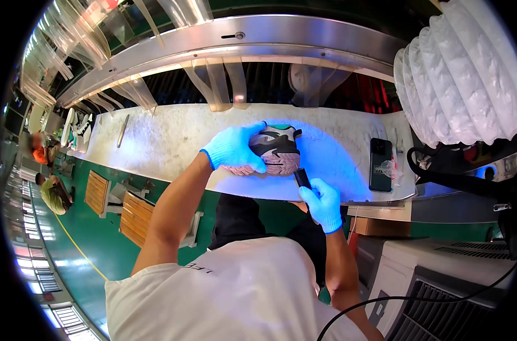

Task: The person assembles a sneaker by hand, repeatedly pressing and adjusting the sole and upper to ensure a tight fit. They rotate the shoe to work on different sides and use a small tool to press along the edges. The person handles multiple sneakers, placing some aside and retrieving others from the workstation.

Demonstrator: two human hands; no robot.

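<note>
On the pale worktable [173, 125] a grey and black sneaker [276, 149] with a pinkish sole lies tilted on its side, the sole edge facing me. My left hand [234, 149], in a glove that looks bright blue, is wrapped over one end of it, thumb on the near side. Just below the shoe's right end, my right hand [323, 204], gloved alike, grips a short black cylindrical torch [302, 178]. Its upper end is close to the sole; whether it touches I cannot tell. Blue light spreads across the tabletop around and right of the shoe.
A dark phone [380, 165] lies right, beside crumpled clear plastic [390, 169]. A slim metal tool [122, 131] lies left. Behind are a metal rail [281, 37] and hanging clear strips [211, 85]. A white ribbed duct [454, 74] hangs right; wooden-topped stools [136, 217] stand left.
</note>
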